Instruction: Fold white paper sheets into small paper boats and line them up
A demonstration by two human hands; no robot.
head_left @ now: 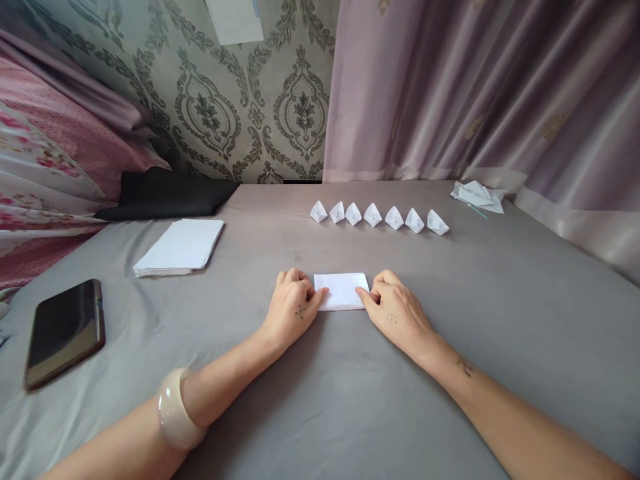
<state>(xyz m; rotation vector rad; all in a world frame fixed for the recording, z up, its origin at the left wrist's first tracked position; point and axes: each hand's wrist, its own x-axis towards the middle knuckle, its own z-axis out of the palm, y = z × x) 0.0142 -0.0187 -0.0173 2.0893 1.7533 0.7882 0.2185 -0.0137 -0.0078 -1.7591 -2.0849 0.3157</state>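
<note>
A small white folded sheet of paper (pixel 343 292) lies in front of me on the grey cloth, its long side running left to right. At its left end my left hand (pixel 293 303) is closed, the thumb pressed on top and the fingers curled at the edge. My right hand (pixel 395 310) grips the opposite end the same way, thumb on the paper. Beyond the sheet stands a row of several small white paper boats (pixel 373 215), apart from both hands.
To the left are a stack of white paper (pixel 180 245) and a dark phone (pixel 66 333). A black cloth (pixel 170 192) lies behind the stack. Crumpled white paper (pixel 479 195) sits at the far right, by the pink curtain (pixel 425 87). Patterned wallpaper (pixel 240 100) rises behind.
</note>
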